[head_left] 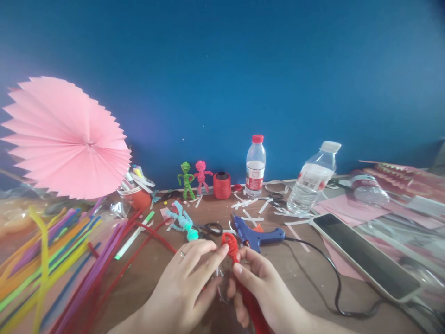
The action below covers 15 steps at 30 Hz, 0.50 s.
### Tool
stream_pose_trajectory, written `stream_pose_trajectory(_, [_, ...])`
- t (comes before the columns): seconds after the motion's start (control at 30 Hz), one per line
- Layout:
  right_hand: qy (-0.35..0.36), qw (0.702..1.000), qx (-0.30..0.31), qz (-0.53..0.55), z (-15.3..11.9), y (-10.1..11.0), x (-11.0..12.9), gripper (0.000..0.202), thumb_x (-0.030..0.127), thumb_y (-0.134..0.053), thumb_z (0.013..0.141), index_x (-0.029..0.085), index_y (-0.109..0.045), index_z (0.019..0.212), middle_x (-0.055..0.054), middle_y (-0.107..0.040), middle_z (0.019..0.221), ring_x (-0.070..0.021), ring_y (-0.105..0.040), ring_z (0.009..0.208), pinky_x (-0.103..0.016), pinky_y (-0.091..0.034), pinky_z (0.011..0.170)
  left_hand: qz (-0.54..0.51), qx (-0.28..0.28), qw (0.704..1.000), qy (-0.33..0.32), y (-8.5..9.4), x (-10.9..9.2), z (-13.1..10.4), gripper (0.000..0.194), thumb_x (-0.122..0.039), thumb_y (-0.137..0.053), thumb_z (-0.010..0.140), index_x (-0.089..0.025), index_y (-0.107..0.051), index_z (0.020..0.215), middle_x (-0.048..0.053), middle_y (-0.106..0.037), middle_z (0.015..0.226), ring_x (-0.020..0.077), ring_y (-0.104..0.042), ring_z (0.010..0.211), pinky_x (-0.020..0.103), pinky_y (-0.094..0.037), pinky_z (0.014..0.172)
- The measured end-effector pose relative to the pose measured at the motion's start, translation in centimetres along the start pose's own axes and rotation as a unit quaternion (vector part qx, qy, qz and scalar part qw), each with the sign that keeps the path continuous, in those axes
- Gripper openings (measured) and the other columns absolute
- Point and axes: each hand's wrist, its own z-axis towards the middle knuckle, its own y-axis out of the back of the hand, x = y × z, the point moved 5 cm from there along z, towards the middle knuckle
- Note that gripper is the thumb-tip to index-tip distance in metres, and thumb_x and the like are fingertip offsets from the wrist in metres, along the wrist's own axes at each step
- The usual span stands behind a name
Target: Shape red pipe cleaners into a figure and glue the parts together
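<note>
Both hands meet low in the middle of the view around a red pipe-cleaner figure (231, 246). My left hand (189, 278), with a ring on one finger, pinches its wound top from the left. My right hand (264, 290) grips its lower red length from the right, thumb pressed on it. Just behind the hands lie a blue glue gun (259, 235) with a black cord (330, 273), black-handled scissors (210, 228) and a light blue pipe-cleaner figure (182, 221).
A green figure (186, 180) and a pink figure (201, 175) stand by the blue wall beside a red spool (221, 185). Two water bottles (255, 165) (313, 178) stand right of them. A pink paper fan (66, 139) and loose pipe cleaners (52, 260) fill the left; a phone (365, 255) lies right.
</note>
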Motion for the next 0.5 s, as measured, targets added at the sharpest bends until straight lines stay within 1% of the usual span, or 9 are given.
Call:
stream_pose_trajectory(0.1, [0.007, 1.0, 0.016, 0.024, 0.1, 0.0, -0.1, 0.036, 0.044, -0.068, 0.078, 0.018, -0.043, 0.08, 0.001, -0.067, 0.058, -0.0065, -0.055, 0.031, -0.012, -0.041, 0.029, 0.01, -0.007, 1.0, -0.018, 0.2, -0.4, 0.1, 0.053, -0.005, -0.048, 0.085, -0.018, -0.04, 0.136, 0.011, -0.057, 0.112, 0.0254, -0.054, 0.106, 0.038, -0.048, 0.091])
stream_pose_trajectory(0.2, [0.017, 0.999, 0.015, 0.044, 0.3, 0.2, -0.2, 0.033, 0.041, -0.068, 0.079, 0.017, -0.045, 0.082, 0.001, -0.067, 0.058, -0.0062, -0.056, 0.032, -0.011, -0.042, 0.03, 0.007, -0.013, 0.999, -0.031, 0.3, -0.7, 0.2, 0.048, -0.005, -0.047, 0.085, -0.016, -0.043, 0.131, 0.011, -0.058, 0.11, 0.0248, -0.054, 0.104, 0.037, -0.047, 0.091])
stream_pose_trajectory(0.37, [0.037, 0.998, 0.032, 0.051, 0.6, 0.3, 0.0, 0.032, 0.041, -0.067, 0.08, 0.016, -0.047, 0.082, 0.0, -0.068, 0.059, -0.007, -0.056, 0.032, -0.013, -0.042, 0.03, 0.007, -0.011, 0.999, -0.04, 0.4, -1.0, 0.2, 0.046, -0.004, -0.047, 0.084, -0.015, -0.045, 0.128, 0.012, -0.059, 0.109, 0.0246, -0.055, 0.102, 0.038, -0.048, 0.089])
stream_pose_trajectory(0.43, [0.046, 0.997, 0.035, 0.048, 0.6, 0.2, 0.2, 0.032, 0.041, -0.068, 0.08, 0.016, -0.048, 0.082, 0.0, -0.067, 0.058, -0.0065, -0.055, 0.032, -0.013, -0.042, 0.031, 0.003, -0.02, 0.999, -0.044, 0.7, -1.1, 0.2, 0.044, -0.002, -0.047, 0.082, -0.016, -0.048, 0.124, 0.011, -0.06, 0.107, 0.0241, -0.056, 0.1, 0.038, -0.048, 0.087])
stream_pose_trajectory(0.5, [0.057, 0.997, 0.027, 0.042, 0.6, 0.2, 0.4, 0.032, 0.041, -0.068, 0.08, 0.016, -0.049, 0.082, 0.0, -0.067, 0.058, -0.0059, -0.054, 0.032, -0.012, -0.04, 0.032, -0.007, -0.037, 0.998, -0.05, 1.1, -1.4, 0.3, 0.037, 0.0, -0.047, 0.081, -0.017, -0.053, 0.114, 0.01, -0.061, 0.103, 0.0232, -0.057, 0.098, 0.037, -0.048, 0.086])
